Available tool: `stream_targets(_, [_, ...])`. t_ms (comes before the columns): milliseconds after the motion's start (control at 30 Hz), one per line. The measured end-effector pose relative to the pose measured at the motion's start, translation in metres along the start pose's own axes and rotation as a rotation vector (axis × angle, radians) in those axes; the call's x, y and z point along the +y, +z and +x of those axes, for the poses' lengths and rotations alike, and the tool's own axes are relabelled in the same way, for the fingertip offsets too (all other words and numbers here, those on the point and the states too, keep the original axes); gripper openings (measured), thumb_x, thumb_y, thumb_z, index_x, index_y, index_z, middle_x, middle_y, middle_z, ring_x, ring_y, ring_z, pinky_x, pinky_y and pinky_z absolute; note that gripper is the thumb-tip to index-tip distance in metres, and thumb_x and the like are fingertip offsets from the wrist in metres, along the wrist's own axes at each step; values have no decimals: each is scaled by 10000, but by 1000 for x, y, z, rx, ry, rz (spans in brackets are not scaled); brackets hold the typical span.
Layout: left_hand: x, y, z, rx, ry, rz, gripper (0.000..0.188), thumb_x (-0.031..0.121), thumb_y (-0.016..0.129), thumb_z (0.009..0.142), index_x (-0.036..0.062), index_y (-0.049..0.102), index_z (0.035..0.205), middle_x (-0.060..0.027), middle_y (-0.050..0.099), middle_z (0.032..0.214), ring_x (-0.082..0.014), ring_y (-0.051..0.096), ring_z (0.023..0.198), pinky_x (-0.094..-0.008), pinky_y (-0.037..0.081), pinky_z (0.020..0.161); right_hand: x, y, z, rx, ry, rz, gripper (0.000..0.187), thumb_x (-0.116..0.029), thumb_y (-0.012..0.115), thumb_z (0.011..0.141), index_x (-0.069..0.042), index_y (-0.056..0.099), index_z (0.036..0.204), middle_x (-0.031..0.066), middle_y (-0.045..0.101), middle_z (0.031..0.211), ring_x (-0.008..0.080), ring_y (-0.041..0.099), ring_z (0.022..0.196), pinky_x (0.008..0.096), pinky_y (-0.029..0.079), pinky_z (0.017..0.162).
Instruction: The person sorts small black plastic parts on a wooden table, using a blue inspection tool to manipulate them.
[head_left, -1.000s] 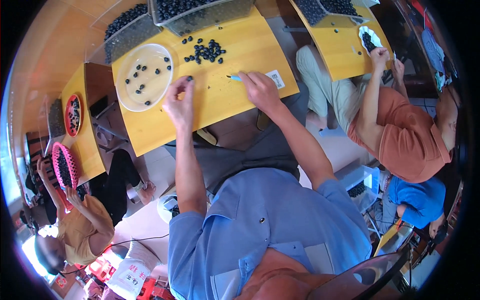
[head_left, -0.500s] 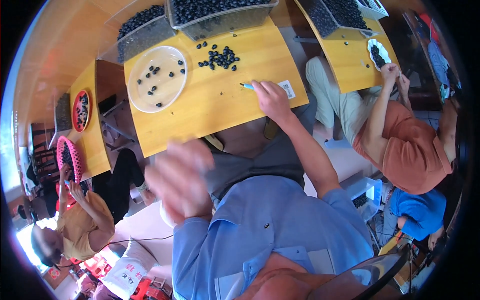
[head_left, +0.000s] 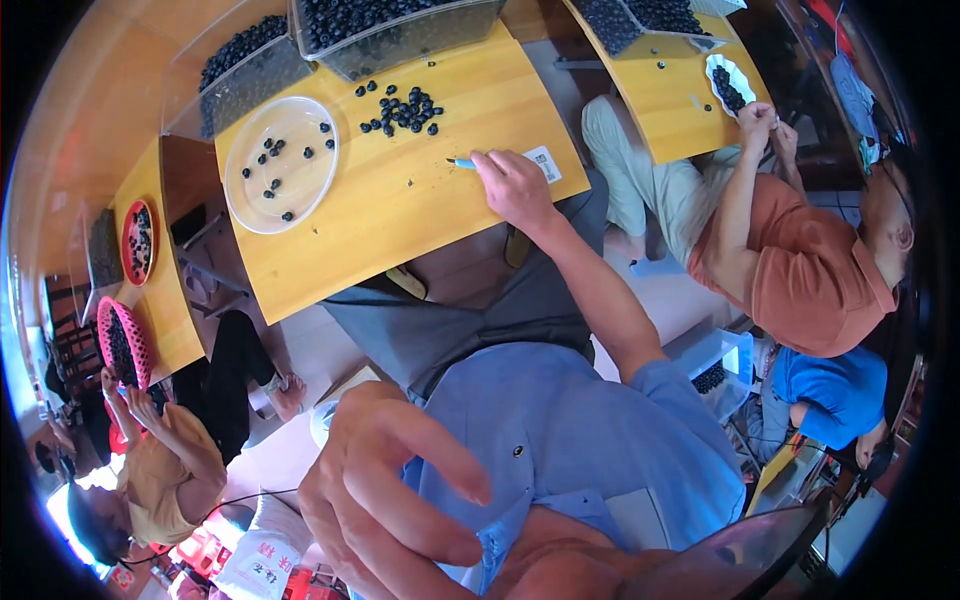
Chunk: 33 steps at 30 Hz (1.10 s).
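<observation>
My right hand (head_left: 516, 188) rests at the near right of the yellow table (head_left: 400, 230), closed around a small light-blue-handled tool (head_left: 463, 163) with a dark pointed tip. Beyond that tip lies a loose heap of small dark round pieces (head_left: 408, 112) that look like berries. A round clear plastic tray (head_left: 236, 205) on the left side of the table holds several more. My left hand (head_left: 385, 490) is raised in front of my blue shirt, close to the camera, fingers bent but apart, and nothing shows in it.
Clear bins (head_left: 400, 50) full of dark pieces stand at the table's far edge. A white label (head_left: 543, 163) lies by my right hand. One person (head_left: 790, 240) works at the right-hand table; another (head_left: 185, 440) sits at left near a pink basket (head_left: 140, 345).
My left hand has come down and nearer the camera, from beside the table edge to my chest. The whole view has shifted slightly. My right hand keeps its hold on the tool.
</observation>
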<state>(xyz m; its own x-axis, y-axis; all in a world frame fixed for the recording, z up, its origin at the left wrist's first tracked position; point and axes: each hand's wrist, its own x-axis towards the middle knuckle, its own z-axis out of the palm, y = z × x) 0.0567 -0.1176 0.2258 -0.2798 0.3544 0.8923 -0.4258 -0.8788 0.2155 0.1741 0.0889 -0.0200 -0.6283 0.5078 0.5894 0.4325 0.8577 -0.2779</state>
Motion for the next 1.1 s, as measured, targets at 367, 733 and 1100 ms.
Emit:
stream_targets(367, [-7,-10,4,-90,-34,-139,217,257,677,970,116,838,1009,7,758,1167,-172,633,1070,-436,616,750,1,1,1,8,6,34,257,-27,682,872,-6,712,1127,94,635,860,277,670,770,414,557,697])
stream_targets(733, [-18,-7,10,-153,-63,-164,245,286,655,978,111,818,1030,4,737,1241,-172,636,1069,-407,602,725,3,2,1,23,-11,34,253,-28,680,862,-1,714,1111,88,638,854,261,672,786,405,560,697])
stream_targets(1100, [-99,-199,-41,-357,-634,1794,234,15,688,937,39,750,1162,-121,783,1115,-280,735,1037,-418,548,910,4,-2,-2,20,-6,22,253,-53,686,862,-10,721,1109,83,652,870,255,685,807,405,570,727])
